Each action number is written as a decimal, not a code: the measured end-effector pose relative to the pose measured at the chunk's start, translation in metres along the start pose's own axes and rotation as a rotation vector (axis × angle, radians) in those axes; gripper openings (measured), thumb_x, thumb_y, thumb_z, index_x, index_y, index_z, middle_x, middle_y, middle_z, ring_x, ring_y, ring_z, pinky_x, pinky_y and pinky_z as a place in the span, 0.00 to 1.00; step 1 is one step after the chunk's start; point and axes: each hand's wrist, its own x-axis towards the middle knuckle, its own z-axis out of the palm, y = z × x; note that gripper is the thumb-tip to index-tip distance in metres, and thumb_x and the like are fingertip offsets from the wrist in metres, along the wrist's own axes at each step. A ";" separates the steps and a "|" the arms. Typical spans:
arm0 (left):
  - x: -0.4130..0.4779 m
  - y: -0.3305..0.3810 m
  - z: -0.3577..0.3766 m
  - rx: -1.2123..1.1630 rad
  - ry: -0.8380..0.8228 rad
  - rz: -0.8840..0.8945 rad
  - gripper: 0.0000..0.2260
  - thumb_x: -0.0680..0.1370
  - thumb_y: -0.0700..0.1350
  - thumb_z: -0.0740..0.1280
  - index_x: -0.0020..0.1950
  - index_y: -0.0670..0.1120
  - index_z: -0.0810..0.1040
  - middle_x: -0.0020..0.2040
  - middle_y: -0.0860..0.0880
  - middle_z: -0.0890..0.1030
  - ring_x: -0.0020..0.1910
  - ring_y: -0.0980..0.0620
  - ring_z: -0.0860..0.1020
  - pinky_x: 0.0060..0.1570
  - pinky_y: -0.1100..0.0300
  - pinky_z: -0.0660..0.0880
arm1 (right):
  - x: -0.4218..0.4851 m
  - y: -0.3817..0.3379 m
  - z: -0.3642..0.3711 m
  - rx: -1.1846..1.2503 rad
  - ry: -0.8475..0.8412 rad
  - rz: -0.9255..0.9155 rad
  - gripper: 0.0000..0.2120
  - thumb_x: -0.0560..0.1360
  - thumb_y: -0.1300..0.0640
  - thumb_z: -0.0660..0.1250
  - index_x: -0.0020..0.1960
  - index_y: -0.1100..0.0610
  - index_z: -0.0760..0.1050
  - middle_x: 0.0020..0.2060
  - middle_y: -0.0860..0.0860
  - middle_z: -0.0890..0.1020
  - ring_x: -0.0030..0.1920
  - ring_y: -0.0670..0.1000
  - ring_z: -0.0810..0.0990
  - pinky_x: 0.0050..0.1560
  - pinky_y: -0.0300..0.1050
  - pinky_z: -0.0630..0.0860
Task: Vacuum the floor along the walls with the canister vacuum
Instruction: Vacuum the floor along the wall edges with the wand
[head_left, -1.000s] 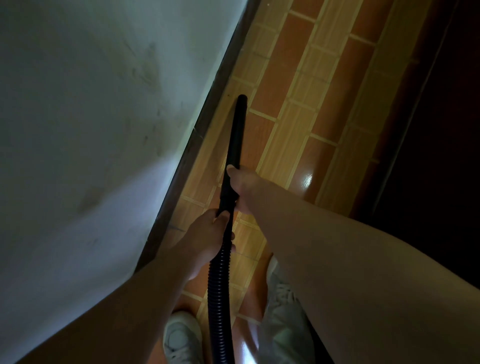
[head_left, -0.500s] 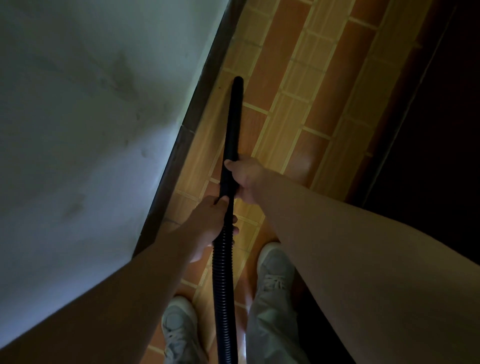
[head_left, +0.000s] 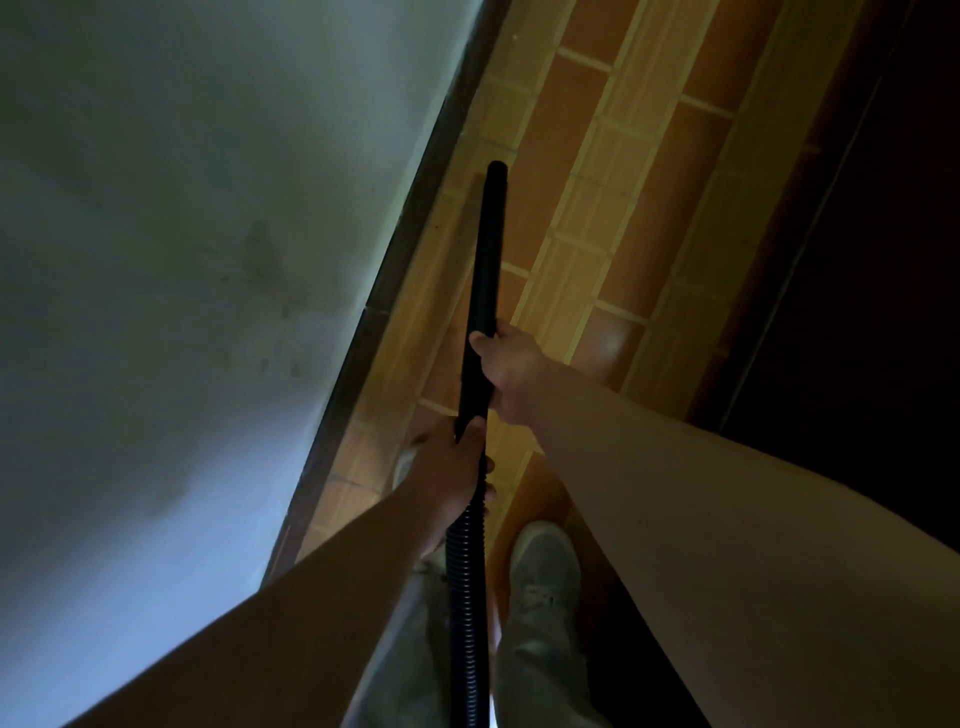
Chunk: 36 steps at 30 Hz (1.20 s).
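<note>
The left hand (head_left: 447, 467) grips the long black plastic vacuum tube (head_left: 485, 270) by its bumpy hose (head_left: 467, 597), and the right hand (head_left: 511, 371) grips it higher up. Its tip is over the orange tiled floor (head_left: 582, 249) near the dark wall strip (head_left: 400, 260); best to keep it low and slide slowly along that strip

R hand (head_left: 511, 371) grips the rigid black vacuum tube (head_left: 485, 260) partway up; L hand (head_left: 447, 473) grips lower, at the joint w/ the ribbed hose (head_left: 466, 597). Tube tip over orange tiled floor (head_left: 597, 234), near dark baseboard (head_left: 395, 270) under pale wall (head_left: 182, 260). Grey sneaker (head_left: 545, 566) beside hose
</note>
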 end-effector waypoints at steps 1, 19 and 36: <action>0.003 0.007 -0.001 0.006 -0.014 0.010 0.07 0.86 0.53 0.58 0.58 0.51 0.72 0.42 0.45 0.77 0.31 0.50 0.75 0.32 0.55 0.75 | 0.000 -0.008 0.000 0.008 -0.001 -0.012 0.17 0.86 0.57 0.60 0.75 0.53 0.69 0.48 0.53 0.79 0.47 0.55 0.79 0.54 0.53 0.81; 0.026 0.094 -0.001 0.062 -0.019 0.078 0.12 0.86 0.54 0.57 0.58 0.48 0.73 0.41 0.45 0.77 0.33 0.49 0.77 0.38 0.53 0.77 | 0.024 -0.089 0.008 -0.066 0.074 -0.111 0.08 0.86 0.57 0.59 0.63 0.50 0.70 0.50 0.56 0.80 0.51 0.59 0.81 0.55 0.56 0.82; 0.071 0.157 0.048 -0.017 0.034 0.025 0.10 0.85 0.54 0.59 0.58 0.48 0.73 0.44 0.44 0.77 0.36 0.46 0.76 0.34 0.54 0.75 | 0.074 -0.157 -0.025 -0.179 0.014 -0.071 0.09 0.87 0.59 0.57 0.64 0.50 0.71 0.53 0.56 0.79 0.50 0.56 0.77 0.54 0.50 0.78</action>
